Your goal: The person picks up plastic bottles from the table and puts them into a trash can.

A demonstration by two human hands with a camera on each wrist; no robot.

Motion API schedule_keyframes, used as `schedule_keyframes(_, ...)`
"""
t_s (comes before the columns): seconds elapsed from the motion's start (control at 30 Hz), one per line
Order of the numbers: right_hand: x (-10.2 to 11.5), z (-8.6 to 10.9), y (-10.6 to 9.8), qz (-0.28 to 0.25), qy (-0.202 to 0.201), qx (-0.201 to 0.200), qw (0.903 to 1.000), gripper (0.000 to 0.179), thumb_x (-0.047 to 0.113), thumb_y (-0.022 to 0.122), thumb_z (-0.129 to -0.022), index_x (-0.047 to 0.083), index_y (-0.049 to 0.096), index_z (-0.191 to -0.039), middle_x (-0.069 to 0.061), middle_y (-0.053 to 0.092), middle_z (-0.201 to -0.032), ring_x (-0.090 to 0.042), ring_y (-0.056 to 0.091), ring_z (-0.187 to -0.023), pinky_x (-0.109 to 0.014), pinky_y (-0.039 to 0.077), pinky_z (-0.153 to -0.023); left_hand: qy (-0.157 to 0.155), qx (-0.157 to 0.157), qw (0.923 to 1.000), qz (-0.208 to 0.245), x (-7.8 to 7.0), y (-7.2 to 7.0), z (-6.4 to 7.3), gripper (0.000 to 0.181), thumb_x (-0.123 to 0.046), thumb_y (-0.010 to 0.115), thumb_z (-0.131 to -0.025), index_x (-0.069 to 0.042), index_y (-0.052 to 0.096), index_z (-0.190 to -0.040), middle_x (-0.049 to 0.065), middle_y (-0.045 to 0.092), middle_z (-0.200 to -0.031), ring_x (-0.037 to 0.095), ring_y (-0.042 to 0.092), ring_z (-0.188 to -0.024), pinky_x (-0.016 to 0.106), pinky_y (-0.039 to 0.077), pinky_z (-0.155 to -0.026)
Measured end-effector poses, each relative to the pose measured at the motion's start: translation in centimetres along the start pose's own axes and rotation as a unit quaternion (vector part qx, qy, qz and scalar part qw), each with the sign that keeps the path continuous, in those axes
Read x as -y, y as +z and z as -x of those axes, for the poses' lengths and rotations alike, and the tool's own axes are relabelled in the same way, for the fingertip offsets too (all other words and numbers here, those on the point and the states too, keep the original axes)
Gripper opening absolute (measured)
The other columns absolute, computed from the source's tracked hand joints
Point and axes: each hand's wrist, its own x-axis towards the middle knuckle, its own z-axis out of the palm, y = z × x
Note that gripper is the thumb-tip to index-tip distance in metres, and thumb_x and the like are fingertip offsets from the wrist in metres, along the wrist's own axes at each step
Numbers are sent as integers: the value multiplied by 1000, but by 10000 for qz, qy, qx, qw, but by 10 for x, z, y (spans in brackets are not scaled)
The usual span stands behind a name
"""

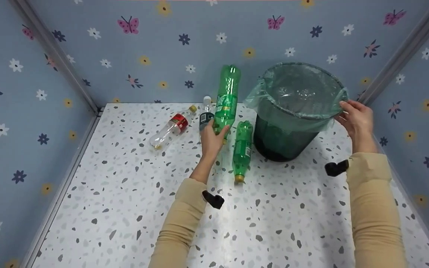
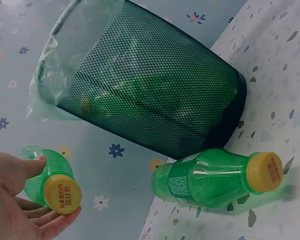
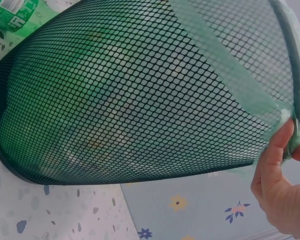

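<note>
My left hand grips a green plastic bottle near its yellow cap end, the base pointing up and away. In the left wrist view its yellow cap faces the camera, with thumb and fingers around the neck. My right hand pinches the rim of a black mesh trash bin, at the pale green bag folded over its edge. Green bottle shapes show through the mesh in the left wrist view. A second green bottle lies on the floor left of the bin, its yellow cap toward me.
A clear bottle with a red label lies at the left. Beside my left hand is a bottle with a dark label and white cap. Flower-patterned walls enclose the speckled surface at the back and both sides.
</note>
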Motion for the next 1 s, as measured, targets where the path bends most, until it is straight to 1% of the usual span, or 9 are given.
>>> schedule_keyframes(0.1,1,0,0,67,61,-2,10000,61,14,65,-79,3,37,-132,-5,46,-102,-13,54,-75,-21,50,-61,243,-52,9997,86,-11,-3,3,55,-27,64,-81,4,46,-124,16,59,-104,22,60,-85,31,48,-71)
schedule_keyframes(0.2,1,0,0,70,57,19,10000,61,14,65,-80,3,36,-132,-4,45,-101,-13,54,-75,-21,50,-61,454,-62,9989,69,-22,-5,6,58,-27,65,-81,4,45,-126,15,58,-107,21,60,-84,29,48,-70)
schedule_keyframes(0.33,1,0,0,47,27,39,10000,55,14,65,-80,2,39,-127,-5,45,-101,-13,55,-74,-21,50,-61,670,13,9977,-32,-35,-9,9,61,-28,64,-81,3,42,-129,14,55,-116,19,58,-90,28,46,-75)
schedule_keyframes(0.47,1,0,-1,24,9,85,10000,48,13,65,-80,3,43,-122,-5,47,-100,-13,56,-74,-22,50,-61,928,126,9956,-41,-47,-12,10,59,-26,65,-81,0,43,-129,13,54,-116,19,56,-91,29,46,-76)
schedule_keyframes(0.57,1,0,-1,25,-8,90,10000,42,13,64,-80,4,46,-117,-5,48,-99,-13,56,-74,-22,50,-61,1188,177,9926,-197,-55,-13,9,59,-26,65,-80,-1,44,-129,12,54,-116,20,55,-96,30,45,-79)
schedule_keyframes(0.73,0,1,-1,72,4,72,9999,37,13,64,-81,5,48,-113,-5,49,-99,-13,56,-73,-22,50,-61,1346,302,9876,-752,-69,-14,9,61,-28,64,-80,-5,42,-132,11,50,-124,22,47,-112,32,39,-91)
schedule_keyframes(0.83,0,1,-1,37,-15,87,10000,37,12,64,-81,5,48,-113,-5,50,-98,-13,56,-73,-22,50,-61,1392,388,9832,-1112,-79,-13,8,61,-28,64,-80,-8,42,-133,10,51,-124,21,48,-111,32,40,-89)
schedule_keyframes(0.9,0,0,-1,16,-26,98,9999,40,12,64,-81,4,47,-116,-5,49,-98,-13,56,-73,-22,50,-61,1487,410,9779,-1413,-87,-12,8,61,-28,65,-80,-10,42,-133,9,52,-122,21,51,-107,32,42,-85)
schedule_keyframes(1.0,0,-1,-1,105,-22,56,9999,46,13,64,-81,3,44,-121,-5,48,-98,-12,56,-72,-21,50,-60,1730,421,9652,-1916,-98,-10,7,61,-29,65,-79,-12,43,-133,7,53,-120,20,53,-103,30,45,-79)
